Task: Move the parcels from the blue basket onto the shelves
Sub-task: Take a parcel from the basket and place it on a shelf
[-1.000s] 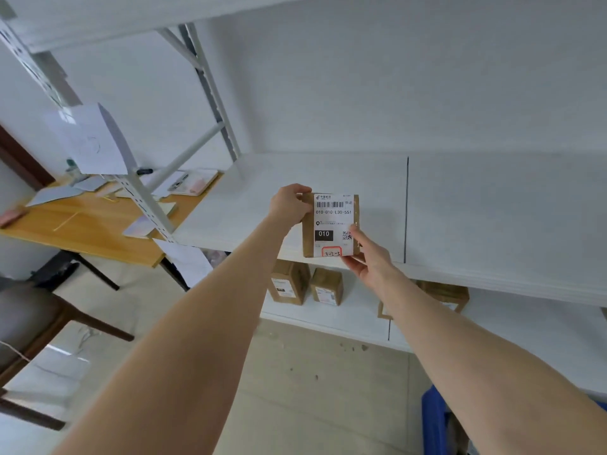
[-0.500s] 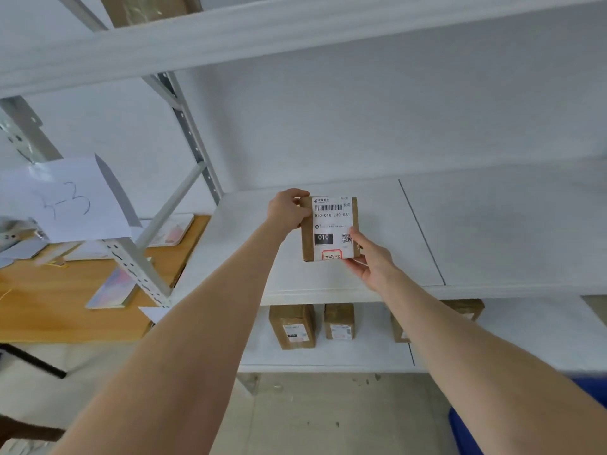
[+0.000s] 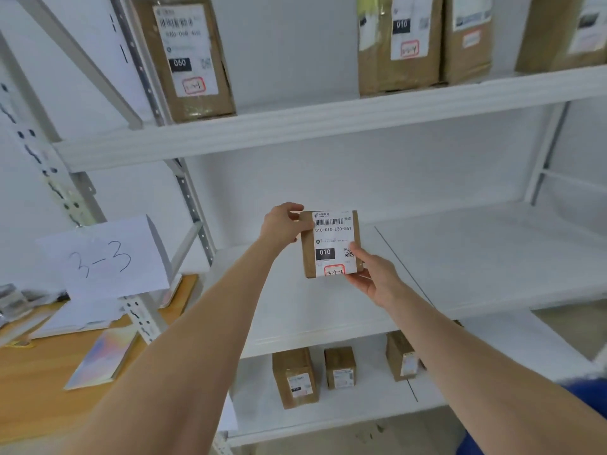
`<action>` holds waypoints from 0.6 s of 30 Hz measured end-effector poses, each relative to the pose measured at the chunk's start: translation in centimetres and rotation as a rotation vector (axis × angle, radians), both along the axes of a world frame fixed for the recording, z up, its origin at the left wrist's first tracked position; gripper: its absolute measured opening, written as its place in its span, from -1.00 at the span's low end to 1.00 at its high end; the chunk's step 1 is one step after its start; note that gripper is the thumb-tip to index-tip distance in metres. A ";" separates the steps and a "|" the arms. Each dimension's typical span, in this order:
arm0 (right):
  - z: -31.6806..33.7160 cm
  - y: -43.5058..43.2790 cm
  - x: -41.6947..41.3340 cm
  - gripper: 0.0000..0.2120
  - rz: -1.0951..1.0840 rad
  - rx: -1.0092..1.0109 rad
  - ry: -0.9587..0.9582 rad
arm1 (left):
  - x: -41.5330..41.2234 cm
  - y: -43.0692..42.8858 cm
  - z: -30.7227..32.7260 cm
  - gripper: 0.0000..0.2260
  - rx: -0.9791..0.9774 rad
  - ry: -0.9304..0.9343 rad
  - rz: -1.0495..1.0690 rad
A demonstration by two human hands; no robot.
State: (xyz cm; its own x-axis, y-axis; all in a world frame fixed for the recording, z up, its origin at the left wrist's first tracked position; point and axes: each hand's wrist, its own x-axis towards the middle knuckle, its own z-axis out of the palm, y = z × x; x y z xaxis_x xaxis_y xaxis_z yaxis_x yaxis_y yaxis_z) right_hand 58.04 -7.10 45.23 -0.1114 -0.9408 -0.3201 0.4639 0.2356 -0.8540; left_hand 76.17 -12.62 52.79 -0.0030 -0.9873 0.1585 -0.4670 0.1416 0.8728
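A small brown parcel (image 3: 308, 247) with a white label reading 010 and a red-boxed 3-2-3 is held upright in front of the middle white shelf (image 3: 476, 257). My left hand (image 3: 282, 223) grips its upper left corner. My right hand (image 3: 374, 277) holds its lower right corner, thumb on the label. The parcel is in the air above the shelf board. A blue basket edge (image 3: 588, 397) shows at the lower right, mostly out of view.
Several labelled parcels stand on the upper shelf (image 3: 328, 126) and three on the lower shelf (image 3: 328, 412). A paper sign reading 3-3 (image 3: 105, 257) hangs on the left upright. A wooden desk (image 3: 42, 389) with papers lies to the left.
My view has tilted upward, bringing the upper shelf and its parcels into sight. Both hands still hold the parcel in the same grip, a little further in over the middle shelf.
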 end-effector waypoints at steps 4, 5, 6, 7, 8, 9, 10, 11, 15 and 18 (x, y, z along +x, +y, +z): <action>3.1 2.7 -1.3 -0.70 -0.023 -0.093 0.025 | -1.1 3.6 3.7 -0.64 -0.084 -0.030 -0.019; 4.0 3.4 -1.7 -0.69 -0.033 -0.115 0.040 | -1.5 4.6 4.8 -0.64 -0.101 -0.038 -0.023; 5.1 4.1 -2.0 -0.69 -0.043 -0.138 0.056 | -1.8 5.6 5.9 -0.64 -0.118 -0.043 -0.022; 6.1 4.8 -2.4 -0.68 -0.053 -0.160 0.077 | -2.1 6.5 7.0 -0.64 -0.139 -0.045 -0.019; 7.2 5.5 -2.7 -0.66 -0.064 -0.182 0.103 | -2.4 7.3 8.2 -0.65 -0.161 -0.043 -0.016; 8.4 6.2 -2.9 -0.64 -0.075 -0.205 0.127 | -2.6 8.1 9.3 -0.67 -0.186 -0.039 -0.015; 9.5 7.0 -3.1 -0.62 -0.085 -0.231 0.143 | -2.8 8.9 10.5 -0.68 -0.210 -0.039 -0.016; 10.5 7.6 -3.4 -0.62 -0.096 -0.257 0.147 | -3.1 9.5 11.6 -0.69 -0.233 -0.044 -0.019; 13.8 9.5 -4.3 -0.64 -0.169 -0.369 0.153 | -4.3 11.6 15.7 -0.73 -0.327 -0.068 -0.035; 16.7 9.7 -4.7 -0.66 -0.216 -0.447 0.146 | -5.1 12.4 18.9 -0.72 -0.407 -0.061 -0.038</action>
